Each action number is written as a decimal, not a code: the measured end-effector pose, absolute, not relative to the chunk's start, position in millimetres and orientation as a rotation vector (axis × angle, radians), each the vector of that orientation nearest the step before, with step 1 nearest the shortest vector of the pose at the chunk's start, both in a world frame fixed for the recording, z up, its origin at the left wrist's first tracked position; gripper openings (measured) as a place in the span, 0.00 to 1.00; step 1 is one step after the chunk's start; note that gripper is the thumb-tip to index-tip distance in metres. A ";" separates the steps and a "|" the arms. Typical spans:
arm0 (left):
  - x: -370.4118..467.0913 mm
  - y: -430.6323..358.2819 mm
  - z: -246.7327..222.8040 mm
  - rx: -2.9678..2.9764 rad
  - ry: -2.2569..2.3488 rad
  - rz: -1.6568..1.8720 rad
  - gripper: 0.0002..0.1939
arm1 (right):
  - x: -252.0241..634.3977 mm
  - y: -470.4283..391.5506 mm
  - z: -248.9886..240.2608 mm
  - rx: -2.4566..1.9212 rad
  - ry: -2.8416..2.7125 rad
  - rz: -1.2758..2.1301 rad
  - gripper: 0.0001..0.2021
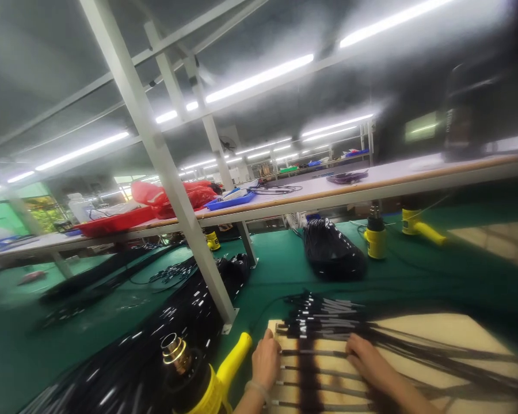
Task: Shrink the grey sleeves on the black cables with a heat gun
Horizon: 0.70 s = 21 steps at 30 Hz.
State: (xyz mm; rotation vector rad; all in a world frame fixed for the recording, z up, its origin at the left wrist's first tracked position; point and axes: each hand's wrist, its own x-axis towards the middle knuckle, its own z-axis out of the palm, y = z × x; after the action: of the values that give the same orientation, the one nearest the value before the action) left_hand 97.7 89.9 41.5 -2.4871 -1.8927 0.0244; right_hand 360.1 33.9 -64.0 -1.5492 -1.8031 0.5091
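A wooden board (440,329) lies before me with several dark cables laid across it in spaced rows. A dark scorched band (308,382) runs down the board under them. At the board's left edge, my left hand (266,361) is closed at the end of one cable (315,352). Farther right along that same cable, my right hand (366,359) pinches it, fingertips partly hidden. Just beyond the hands, a bundle of grey-sleeved cable ends (334,313) rests on the board's far edge. Long dark cables (435,351) trail off to the right, blurred.
A yellow heat gun (202,391) stands nozzle-up at my left, near a heap of black cables (155,328). A white post (164,167) rises from the green bench (271,270). Farther back are a black-wrapped bundle (333,250), another yellow heat gun (375,238) and a shelf (285,198).
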 end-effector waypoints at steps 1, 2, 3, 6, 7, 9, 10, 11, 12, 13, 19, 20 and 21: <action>98.3 89.4 42.4 -2.491 -1.887 0.033 0.16 | 361.2 33.2 -64.4 -1.550 -1.808 0.512 0.08; 98.9 89.0 43.2 -2.493 -1.884 0.044 0.16 | 362.4 32.2 -64.8 -1.548 -1.817 0.516 0.08; 99.3 88.6 43.9 -2.495 -1.883 0.055 0.15 | 363.9 31.0 -65.1 -1.546 -1.826 0.519 0.07; 99.4 87.8 45.9 -2.519 -1.862 0.077 0.14 | 370.5 26.2 -65.5 -1.561 -1.842 0.518 0.07; 99.0 87.6 46.4 -2.528 -1.856 0.081 0.14 | 373.3 24.4 -65.4 -1.572 -1.843 0.515 0.07; 98.2 86.8 47.1 -2.539 -1.850 0.085 0.14 | 379.2 20.8 -64.8 -1.590 -1.843 0.510 0.07; 97.7 86.4 47.3 -2.542 -1.848 0.084 0.14 | 381.9 19.1 -64.3 -1.595 -1.843 0.508 0.07; 97.4 86.0 47.3 -2.546 -1.847 0.081 0.15 | 384.4 17.5 -63.7 -1.599 -1.842 0.507 0.06; 97.1 85.5 47.2 -2.551 -1.843 0.073 0.15 | 386.4 16.1 -63.0 -1.603 -1.842 0.507 0.06; 96.8 85.0 46.9 -2.555 -1.840 0.063 0.15 | 388.0 14.9 -62.2 -1.605 -1.842 0.508 0.06; 96.8 82.5 42.7 -2.539 -1.853 -0.012 0.12 | 393.0 10.1 -56.7 -1.594 -1.863 0.521 0.06; 97.0 82.3 41.9 -2.535 -1.855 -0.023 0.12 | 393.9 9.7 -56.2 -1.593 -1.867 0.524 0.06; 97.2 82.2 41.2 -2.532 -1.858 -0.034 0.13 | 394.9 9.4 -55.9 -1.595 -1.869 0.526 0.06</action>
State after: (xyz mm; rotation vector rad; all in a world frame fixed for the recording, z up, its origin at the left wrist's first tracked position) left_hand 97.2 82.2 41.2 -2.5320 -1.8575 -0.0336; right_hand 394.9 9.4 -55.9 -1.5948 -1.8689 0.5262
